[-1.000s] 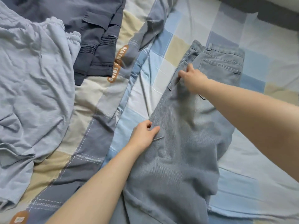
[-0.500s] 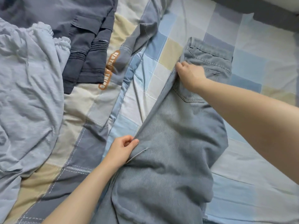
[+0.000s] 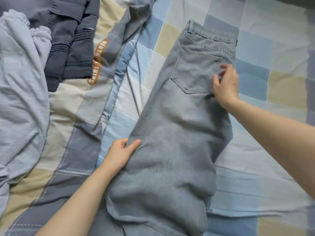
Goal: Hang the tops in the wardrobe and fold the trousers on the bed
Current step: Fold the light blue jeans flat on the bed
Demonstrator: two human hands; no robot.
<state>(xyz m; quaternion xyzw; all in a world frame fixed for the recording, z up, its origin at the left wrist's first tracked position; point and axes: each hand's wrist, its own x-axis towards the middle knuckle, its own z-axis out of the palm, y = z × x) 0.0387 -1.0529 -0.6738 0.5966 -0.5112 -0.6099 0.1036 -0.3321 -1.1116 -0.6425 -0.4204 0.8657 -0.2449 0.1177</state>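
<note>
The pale blue denim trousers (image 3: 179, 133) lie on the bed, folded lengthwise so one leg sits over the other, back pocket up. Their long axis runs from the waistband near the bed's far edge down toward the person at the near edge, leaning a bit left as it comes closer. That axis matters most for the coming fold: the legs would prob. have to travel along it, near end up to the waistband.

The left hand (image 3: 119, 154) sits at the trousers' left edge about mid-leg, thumb laid on top of the denim, fingers curled under the edge, so it's pinching the fabric. The right hand (image 3: 225, 84) is at the right edge, just beside the back pocket, fingers loosely bent against the cloth; it's blurred (in motion, likely), so whether it grips a bit of denim or only touches can't be told. The left hand is nearer the leg end, the right nearer the waistband. The hems are out of view below the frame.

The surface is a soft checked bedcover in blue, cream and grey squares (image 3: 272, 79), rumpled, so the denim may drag on it rather than slide. Toward the far left corner lies a dark navy folded garment w/ ribbed panels (image 3: 71, 48), and along the left edge a crumpled light blue garment w/ gathered trim (image 3: 22, 86), well apart from the trousers. Nothing of the wardrobe shows.
</note>
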